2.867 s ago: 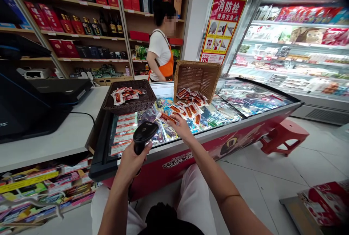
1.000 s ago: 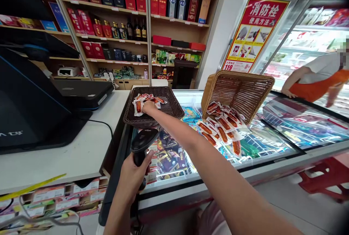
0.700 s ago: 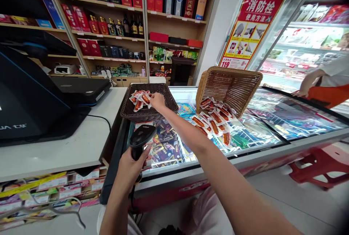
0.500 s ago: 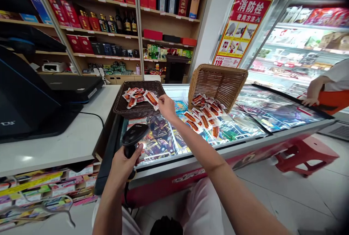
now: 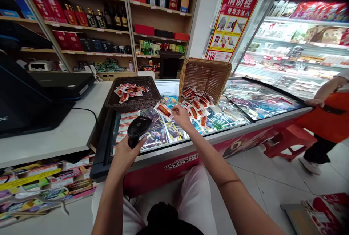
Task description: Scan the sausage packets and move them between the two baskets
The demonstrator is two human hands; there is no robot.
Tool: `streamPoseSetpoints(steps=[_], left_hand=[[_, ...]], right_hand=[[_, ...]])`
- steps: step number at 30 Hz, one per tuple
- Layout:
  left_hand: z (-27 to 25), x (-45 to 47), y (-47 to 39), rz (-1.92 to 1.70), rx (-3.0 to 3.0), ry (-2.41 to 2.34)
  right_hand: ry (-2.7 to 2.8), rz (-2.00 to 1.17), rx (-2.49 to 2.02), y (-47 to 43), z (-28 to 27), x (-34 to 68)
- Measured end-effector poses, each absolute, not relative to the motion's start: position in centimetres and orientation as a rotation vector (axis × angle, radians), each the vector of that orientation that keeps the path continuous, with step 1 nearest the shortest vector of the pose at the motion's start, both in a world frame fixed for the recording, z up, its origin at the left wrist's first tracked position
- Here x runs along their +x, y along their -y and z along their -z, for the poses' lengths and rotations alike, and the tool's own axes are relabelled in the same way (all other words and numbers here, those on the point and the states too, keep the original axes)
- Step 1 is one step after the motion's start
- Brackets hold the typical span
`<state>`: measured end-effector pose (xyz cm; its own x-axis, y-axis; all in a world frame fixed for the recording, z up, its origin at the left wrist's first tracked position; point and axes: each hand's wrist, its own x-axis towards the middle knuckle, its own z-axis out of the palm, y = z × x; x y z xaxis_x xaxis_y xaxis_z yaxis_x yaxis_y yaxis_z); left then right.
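Note:
My left hand (image 5: 127, 155) is wrapped round the handle of a black barcode scanner (image 5: 139, 126), its head tilted up over the freezer's near edge. Between the fingertips of my right hand (image 5: 182, 116) is the end of a packaged sausage (image 5: 163, 110) in clear wrap, held above the freezer glass. To its left, a dark brown wicker basket (image 5: 114, 98) has several wrapped sausages (image 5: 129, 91) inside. A tan wicker basket (image 5: 207, 69) lies tipped on its side at the right, with more wrapped sausages (image 5: 196, 106) spilling from it onto the glass.
The chest freezer (image 5: 174, 147) runs across in front of me. A white counter (image 5: 54, 118) with a black register (image 5: 21, 93) stands left. At the right, a person in orange (image 5: 324, 113) stands by a red stool (image 5: 289, 142). Shelves of boxed bottles (image 5: 106, 18) line the back.
My right hand has moved right with a packaged sausage, from the dark basket's edge to above the glass. The view has shifted right, and more of the person in orange shows.

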<state>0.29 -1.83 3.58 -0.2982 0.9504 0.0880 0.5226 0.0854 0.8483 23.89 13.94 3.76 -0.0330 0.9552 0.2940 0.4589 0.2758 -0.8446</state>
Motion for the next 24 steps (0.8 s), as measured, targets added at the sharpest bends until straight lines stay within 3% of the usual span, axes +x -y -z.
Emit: streamPoseSetpoints(steps=[15, 24], left_hand=[[-4.5, 3.2, 2.3, -1.102, 1.507, -1.756], [-4.1, 2.9, 2.1, -1.096, 1.476, -1.75]], right_hand=[[1.563, -0.724, -1.316, -12.5, -2.6, 27.1], [1.373, -0.482, -1.552, -16.1, -1.0, 30.6]])
